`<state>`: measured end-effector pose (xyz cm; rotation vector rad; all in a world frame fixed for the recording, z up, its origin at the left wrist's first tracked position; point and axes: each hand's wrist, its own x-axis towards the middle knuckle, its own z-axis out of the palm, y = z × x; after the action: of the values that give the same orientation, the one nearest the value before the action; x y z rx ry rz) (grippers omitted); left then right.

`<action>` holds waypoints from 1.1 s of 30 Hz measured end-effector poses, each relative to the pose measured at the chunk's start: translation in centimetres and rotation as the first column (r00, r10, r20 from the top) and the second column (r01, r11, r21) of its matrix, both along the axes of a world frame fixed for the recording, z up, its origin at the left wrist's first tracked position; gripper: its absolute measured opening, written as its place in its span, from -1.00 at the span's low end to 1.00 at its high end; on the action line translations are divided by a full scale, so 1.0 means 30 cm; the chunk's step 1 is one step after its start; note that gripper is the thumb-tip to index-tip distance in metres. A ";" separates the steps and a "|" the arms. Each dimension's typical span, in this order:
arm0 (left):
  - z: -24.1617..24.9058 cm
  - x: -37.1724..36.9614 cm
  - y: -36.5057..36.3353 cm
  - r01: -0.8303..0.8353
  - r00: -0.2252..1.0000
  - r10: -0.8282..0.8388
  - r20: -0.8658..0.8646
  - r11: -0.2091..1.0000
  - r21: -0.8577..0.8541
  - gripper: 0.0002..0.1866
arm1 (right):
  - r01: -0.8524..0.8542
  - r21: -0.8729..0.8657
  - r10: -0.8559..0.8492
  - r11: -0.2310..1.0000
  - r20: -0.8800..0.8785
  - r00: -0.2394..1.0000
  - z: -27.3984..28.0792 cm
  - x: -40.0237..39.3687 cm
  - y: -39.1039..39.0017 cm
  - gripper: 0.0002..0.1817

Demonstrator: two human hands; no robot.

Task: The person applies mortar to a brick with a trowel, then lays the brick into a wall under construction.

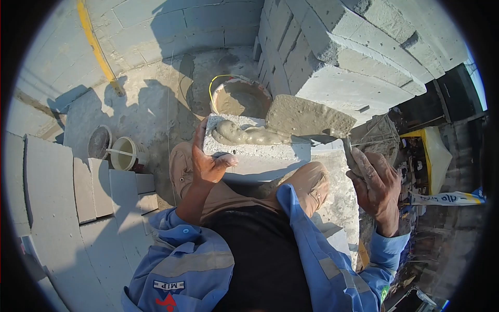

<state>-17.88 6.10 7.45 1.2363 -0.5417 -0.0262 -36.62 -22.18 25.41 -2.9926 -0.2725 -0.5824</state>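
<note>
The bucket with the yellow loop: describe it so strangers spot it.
Find the tall stack of pale blocks at the upper right, then look just left of its base. The bucket stands beyond the mortar-topped block in the left hand. Unlike the two pails farther left, it carries a thin yellow loop.

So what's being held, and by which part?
The right hand holds the trowel by its handle; the left hand grips the block at one end.
</note>
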 end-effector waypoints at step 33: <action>0.018 -0.011 0.006 -0.054 0.997 0.052 0.053 0.997 0.045 0.23 | -0.109 0.020 0.101 0.994 -0.567 0.817 0.327 0.350 0.100 -0.53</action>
<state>-18.21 6.28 7.99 1.2995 -0.5555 0.0380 -26.12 -19.16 35.21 -2.9597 -0.3855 0.3372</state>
